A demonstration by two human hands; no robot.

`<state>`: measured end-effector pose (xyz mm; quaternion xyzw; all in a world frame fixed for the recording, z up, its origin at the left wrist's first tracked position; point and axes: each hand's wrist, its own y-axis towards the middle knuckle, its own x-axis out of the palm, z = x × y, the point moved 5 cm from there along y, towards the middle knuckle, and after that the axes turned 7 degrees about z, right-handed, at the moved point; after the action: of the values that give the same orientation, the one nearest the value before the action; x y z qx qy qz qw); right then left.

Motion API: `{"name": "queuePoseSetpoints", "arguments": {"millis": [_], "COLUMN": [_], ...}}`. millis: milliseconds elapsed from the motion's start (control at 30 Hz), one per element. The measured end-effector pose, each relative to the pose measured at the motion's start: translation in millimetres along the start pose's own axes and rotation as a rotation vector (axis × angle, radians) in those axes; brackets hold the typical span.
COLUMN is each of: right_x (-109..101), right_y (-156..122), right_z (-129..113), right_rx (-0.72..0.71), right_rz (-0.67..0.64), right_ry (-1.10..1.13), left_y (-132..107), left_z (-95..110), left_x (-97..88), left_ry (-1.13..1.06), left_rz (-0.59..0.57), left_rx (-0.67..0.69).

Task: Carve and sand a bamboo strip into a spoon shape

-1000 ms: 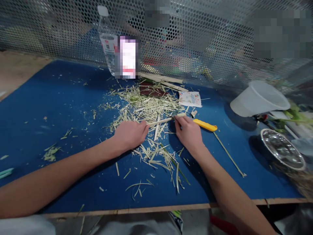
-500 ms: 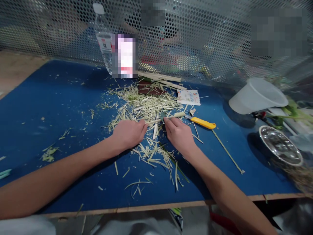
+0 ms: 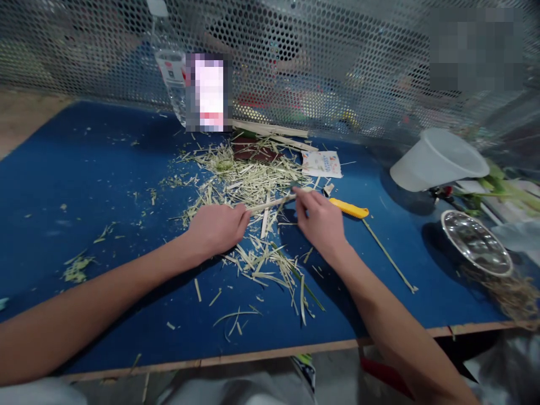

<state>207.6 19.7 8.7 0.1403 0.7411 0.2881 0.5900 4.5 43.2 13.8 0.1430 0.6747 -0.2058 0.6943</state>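
My left hand [image 3: 216, 228] is closed in a fist round one end of a pale, thin plant stalk [image 3: 272, 203], which lies across to the right. At the stalk's other end, the fingers of my right hand [image 3: 321, 225] pinch a small dark flat piece [image 3: 295, 184] against it; its exact kind does not show. Just right of that hand lies a yellow utility knife [image 3: 349, 208], its blade end partly hidden by the hand. Beneath and around the stalk are heaped pale green shavings [image 3: 253, 183]. A thin stem [image 3: 388, 256] lies beyond the knife.
A plastic bottle [image 3: 171, 73] and a blurred-out phone [image 3: 210, 90] stand against a perforated metal screen [image 3: 320, 50]. A white paper packet [image 3: 321, 163] lies behind the shavings. On the right are a tilted translucent cup [image 3: 436, 160], a metal bowl [image 3: 476, 242] and dry fibres [image 3: 517, 298].
My right hand has slid to the right along the stalk, away from my left hand, and now covers the knife's blade end. The whole view has shifted slightly.
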Motion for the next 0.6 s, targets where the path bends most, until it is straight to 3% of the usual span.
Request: {"name": "queuePoseSetpoints", "arguments": {"millis": [100, 333, 500, 600], "right_x": [-1, 18, 12, 13], "right_y": [1, -3, 2, 0], "right_z": [19, -12, 11, 0], "right_rx": [0.067, -0.115, 0.001, -0.062], "right_rz": [0.031, -0.104, -0.062, -0.080], "right_ry": [-0.032, -0.051, -0.170, -0.138], "left_y": [0, 1, 1, 1], "left_z": [0, 0, 1, 2], "left_x": [0.2, 0.2, 0.1, 0.0], "left_ry": [0.006, 0.034, 0.025, 0.015], "left_rz": [0.004, 0.036, 0.014, 0.003], "left_rx": [-0.001, 0.008, 0.014, 0.002]}}
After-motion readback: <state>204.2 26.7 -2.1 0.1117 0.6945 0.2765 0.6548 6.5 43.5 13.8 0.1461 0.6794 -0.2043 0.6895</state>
